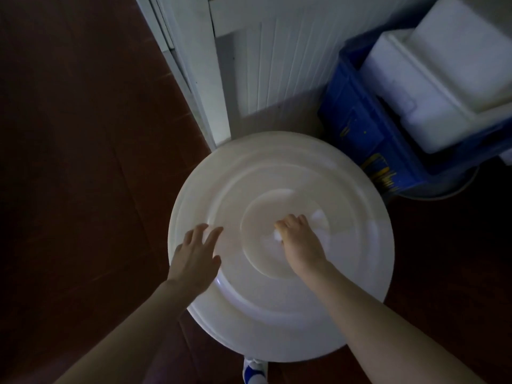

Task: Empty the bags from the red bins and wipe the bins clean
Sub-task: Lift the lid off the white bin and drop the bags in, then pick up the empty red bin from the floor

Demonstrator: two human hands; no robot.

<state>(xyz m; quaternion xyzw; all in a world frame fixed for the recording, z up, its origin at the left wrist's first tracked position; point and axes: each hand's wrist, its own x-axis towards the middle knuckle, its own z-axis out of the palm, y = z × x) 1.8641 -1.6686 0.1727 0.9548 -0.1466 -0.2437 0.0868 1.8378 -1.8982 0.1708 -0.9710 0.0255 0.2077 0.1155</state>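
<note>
1. The right hand (pixel 300 242) is curled around a small white wad of cloth or paper (pixel 318 217). It presses the wad down on the middle of a big round white plastic lid (pixel 277 314).
2. The left hand (pixel 198 253) lies flat with its fingers straight and spread. It holds nothing and touches the lid at about 9 o'clock from the middle.
3. I think the job right now is wiping the top of the lid. To do it well, the flat hand should press down so the lid does not slide or tip. The wad should rub in rings, from the middle out to the rim, and get into the raised rings where dirt can hide. Turn the wad when one side looks dirty.
4. The lid is right under both hands. No red bin shows. It may be under the lid, but I cannot tell.
5. A blue plastic crate (pixel 357 126) with white foam boxes (pixel 432 87) in it sits just beside the lid at 2 o'clock. A white panelled wall (pixel 266 65) stands at 12 o'clock. A dark red-brown floor (pixel 69 162) is all around. A blue-and-white shoe tip (pixel 253 370) peeks out at 6 o'clock.
</note>
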